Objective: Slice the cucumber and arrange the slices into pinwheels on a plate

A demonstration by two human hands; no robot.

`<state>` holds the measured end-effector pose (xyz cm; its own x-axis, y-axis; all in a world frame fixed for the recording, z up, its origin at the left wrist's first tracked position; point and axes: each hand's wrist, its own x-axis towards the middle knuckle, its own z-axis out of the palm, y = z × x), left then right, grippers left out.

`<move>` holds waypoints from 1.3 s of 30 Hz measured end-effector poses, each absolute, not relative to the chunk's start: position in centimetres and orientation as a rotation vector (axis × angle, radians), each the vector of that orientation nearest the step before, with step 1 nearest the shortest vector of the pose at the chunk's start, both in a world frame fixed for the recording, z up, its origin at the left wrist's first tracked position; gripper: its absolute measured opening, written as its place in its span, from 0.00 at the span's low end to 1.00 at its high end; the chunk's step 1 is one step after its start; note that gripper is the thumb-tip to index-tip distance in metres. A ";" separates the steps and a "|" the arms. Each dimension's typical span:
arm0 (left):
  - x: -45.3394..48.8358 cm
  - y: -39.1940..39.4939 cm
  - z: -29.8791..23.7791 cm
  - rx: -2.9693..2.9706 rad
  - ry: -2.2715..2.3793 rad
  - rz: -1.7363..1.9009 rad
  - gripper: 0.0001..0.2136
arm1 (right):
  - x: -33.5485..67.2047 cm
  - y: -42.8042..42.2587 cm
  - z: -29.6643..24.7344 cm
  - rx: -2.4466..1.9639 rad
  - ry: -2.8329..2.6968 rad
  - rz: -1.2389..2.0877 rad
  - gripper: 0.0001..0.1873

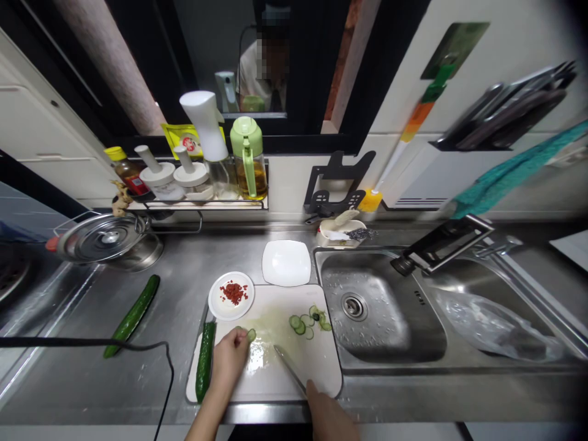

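Nearby, a plate (231,313) holds red bits (234,293); left hand (231,355) pinches cucumber piece (252,335), right hand (328,413) grips knife (290,369).

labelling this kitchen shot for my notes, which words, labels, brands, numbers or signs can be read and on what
No text can be read here.
Yellow packet: printed emblem, too small and blurred to read.
Yellow-capped bottle: red label, too blurred to read.
Cutting board: corner mark, too faint to read.
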<state>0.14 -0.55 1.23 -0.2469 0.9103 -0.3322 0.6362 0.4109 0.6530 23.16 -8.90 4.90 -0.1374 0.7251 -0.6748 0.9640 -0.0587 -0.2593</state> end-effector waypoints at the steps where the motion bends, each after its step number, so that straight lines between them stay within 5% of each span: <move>1: -0.4 -0.5 1.3 1.296 2.011 0.504 0.09 | 23.1 -8.8 5.1 1.791 1.851 -1.024 0.39; 22: -2.3 0.3 1.1 1.424 2.210 0.379 0.07 | 23.0 -8.3 6.6 1.741 1.810 -1.060 0.39; 29: 2.8 2.4 1.6 1.523 1.921 0.493 0.08 | 23.0 -8.1 7.6 1.779 1.811 -1.121 0.36; 39: 10.4 5.2 1.3 1.767 1.543 0.208 0.14 | 22.8 -7.5 8.1 1.768 1.758 -1.107 0.32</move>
